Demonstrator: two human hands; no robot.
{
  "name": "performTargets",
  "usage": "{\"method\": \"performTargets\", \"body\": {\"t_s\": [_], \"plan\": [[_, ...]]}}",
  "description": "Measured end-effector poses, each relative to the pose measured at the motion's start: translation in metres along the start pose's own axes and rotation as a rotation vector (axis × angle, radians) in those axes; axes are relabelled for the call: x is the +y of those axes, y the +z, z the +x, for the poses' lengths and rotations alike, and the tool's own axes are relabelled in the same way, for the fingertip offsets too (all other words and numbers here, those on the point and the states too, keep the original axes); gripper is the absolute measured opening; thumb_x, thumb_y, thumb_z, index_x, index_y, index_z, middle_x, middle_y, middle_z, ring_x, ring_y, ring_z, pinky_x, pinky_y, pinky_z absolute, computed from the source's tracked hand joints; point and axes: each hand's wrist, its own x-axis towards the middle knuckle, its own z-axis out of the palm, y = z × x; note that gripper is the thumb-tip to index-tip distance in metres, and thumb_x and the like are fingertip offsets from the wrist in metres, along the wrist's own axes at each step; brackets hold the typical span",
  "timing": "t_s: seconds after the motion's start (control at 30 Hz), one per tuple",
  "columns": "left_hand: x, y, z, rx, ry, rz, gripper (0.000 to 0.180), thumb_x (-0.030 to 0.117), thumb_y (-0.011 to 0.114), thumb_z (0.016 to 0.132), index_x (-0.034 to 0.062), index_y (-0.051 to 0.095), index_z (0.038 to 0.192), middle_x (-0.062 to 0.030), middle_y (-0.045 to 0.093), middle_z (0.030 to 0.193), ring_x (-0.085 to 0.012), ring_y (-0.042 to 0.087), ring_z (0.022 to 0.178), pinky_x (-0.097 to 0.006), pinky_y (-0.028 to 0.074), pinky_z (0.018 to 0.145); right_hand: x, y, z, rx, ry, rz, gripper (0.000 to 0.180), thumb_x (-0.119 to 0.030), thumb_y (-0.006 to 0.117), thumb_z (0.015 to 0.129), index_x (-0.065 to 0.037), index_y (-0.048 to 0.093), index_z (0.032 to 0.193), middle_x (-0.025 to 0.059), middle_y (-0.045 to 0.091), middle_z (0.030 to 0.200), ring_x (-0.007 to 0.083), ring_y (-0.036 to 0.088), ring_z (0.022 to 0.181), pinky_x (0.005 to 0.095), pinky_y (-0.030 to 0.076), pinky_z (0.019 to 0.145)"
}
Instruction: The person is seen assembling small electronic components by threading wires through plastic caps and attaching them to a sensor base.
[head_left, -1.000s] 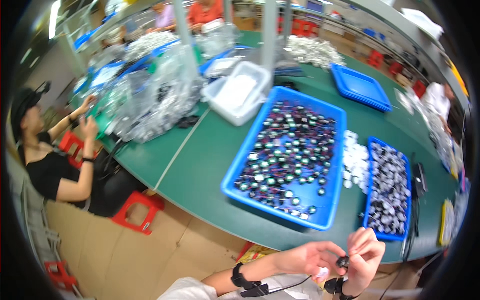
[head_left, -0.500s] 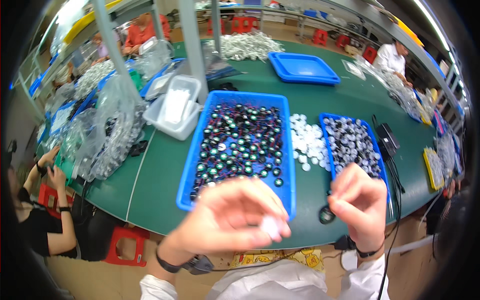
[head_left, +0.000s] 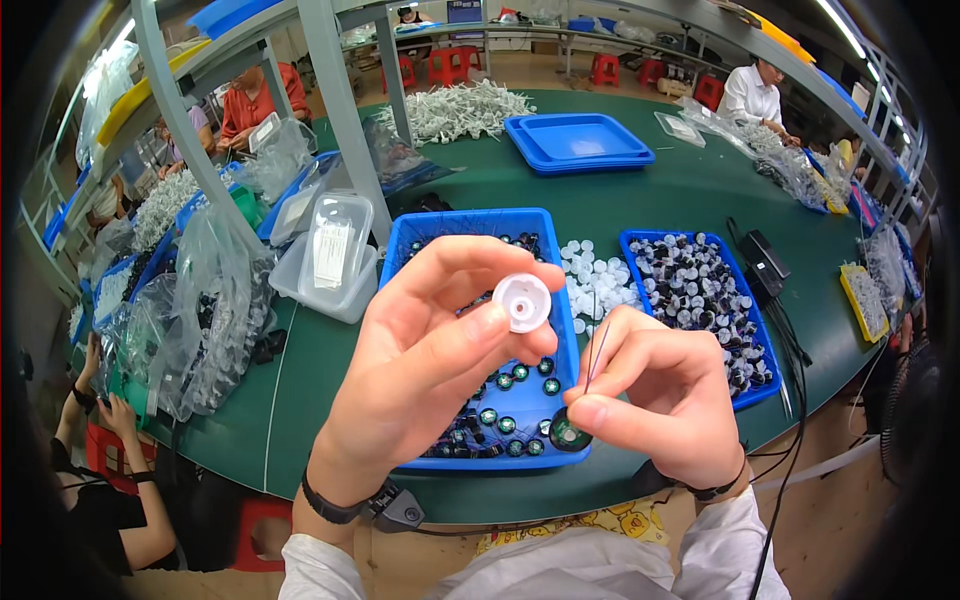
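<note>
My left hand (head_left: 400,370) is raised over the near part of the big blue tray (head_left: 575,375), pinching a round white plastic cap (head_left: 522,303) between thumb and fingers. The cap's hollow side faces me and a small hole shows in its middle. Thin dark wires (head_left: 598,350) are pinched in my right hand (head_left: 675,400), just right of the cap and apart from it. Below those fingertips hangs a round black module (head_left: 569,432) with a green circuit board. Many similar wired modules (head_left: 508,423) lie in the big tray, partly hidden behind my left hand.
Loose white caps (head_left: 600,280) lie between the big tray and a smaller blue tray (head_left: 768,388) of black-and-white pieces. A black power adapter (head_left: 765,255) with cables stands at right. Clear plastic boxes (head_left: 325,285) and metal posts (head_left: 340,110) rise at left. Co-workers sit around the table.
My left hand has risen and turned the cap's hollow side toward me. My right hand has come left toward it, bringing the module along by its wires. The view has shifted slightly.
</note>
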Motion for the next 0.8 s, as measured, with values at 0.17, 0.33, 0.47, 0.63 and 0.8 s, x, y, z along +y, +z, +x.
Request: {"method": "performTargets", "body": {"t_s": [0.17, 0.33, 0.47, 0.63, 0.8], "plan": [[-0.005, -0.009, 0.002, 0.08, -0.066, -0.003, 0.014, 0.012, 0.041, 0.084, 0.0019, 0.046, 0.093, -0.0131, 0.05, 0.094, -0.0136, 0.048, 0.067, -0.024, 0.04, 0.065, 0.011, -0.001, 0.008, 0.051, -0.008, 0.026, 0.009, 0.004, 0.069, 0.069, 0.0, 0.064, 0.075, 0.0065, 0.057, 0.077, 0.0121, 0.053, 0.075, 0.024, 0.04, 0.07], [-0.019, -0.003, 0.001, 0.059, -0.312, -0.066, 0.015, 0.015, 0.039, 0.084, 0.0033, 0.048, 0.084, -0.002, 0.042, 0.076, -0.0099, 0.034, 0.066, -0.023, 0.03, 0.062, 0.023, -0.009, 0.016, 0.043, -0.023, 0.01, 0.009, 0.001, 0.069, 0.07, -0.002, 0.065, 0.077, 0.0041, 0.052, 0.078, 0.0107, 0.047, 0.079, 0.0233, 0.035, 0.071], [-0.025, 0.011, 0.0, 0.122, -0.398, 0.09, 0.024, 0.023, 0.036, 0.092, 0.0059, 0.052, 0.088, 0.0032, 0.039, 0.074, -0.006, 0.031, 0.066, -0.02, 0.027, 0.059, 0.028, -0.012, 0.021, 0.032, -0.063, 0.012, 0.008, 0.0, 0.069, 0.071, -0.002, 0.065, 0.078, 0.0034, 0.051, 0.078, 0.0105, 0.045, 0.078, 0.0233, 0.035, 0.071], [-0.033, 0.009, 0.0, 0.09, -0.383, 0.155, 0.031, 0.03, 0.033, 0.095, 0.0062, 0.053, 0.094, 0.0055, 0.041, 0.074, -0.0021, 0.031, 0.061, -0.016, 0.026, 0.054, 0.025, -0.013, 0.019, 0.128, 0.013, 0.022, 0.005, -0.001, 0.067, 0.071, -0.002, 0.063, 0.075, 0.0031, 0.047, 0.082, 0.0101, 0.047, 0.074, 0.0223, 0.037, 0.067], [-0.039, 0.008, -0.001, 0.013, -0.344, 0.173, 0.036, 0.033, 0.03, 0.096, 0.0044, 0.052, 0.094, 0.0043, 0.043, 0.075, -0.002, 0.032, 0.061, -0.016, 0.027, 0.054, 0.022, -0.016, 0.018, 0.183, 0.07, 0.029, 0.004, -0.001, 0.064, 0.073, -0.002, 0.06, 0.072, 0.0029, 0.042, 0.086, 0.009, 0.051, 0.061, 0.0211, 0.04, 0.055]]}}
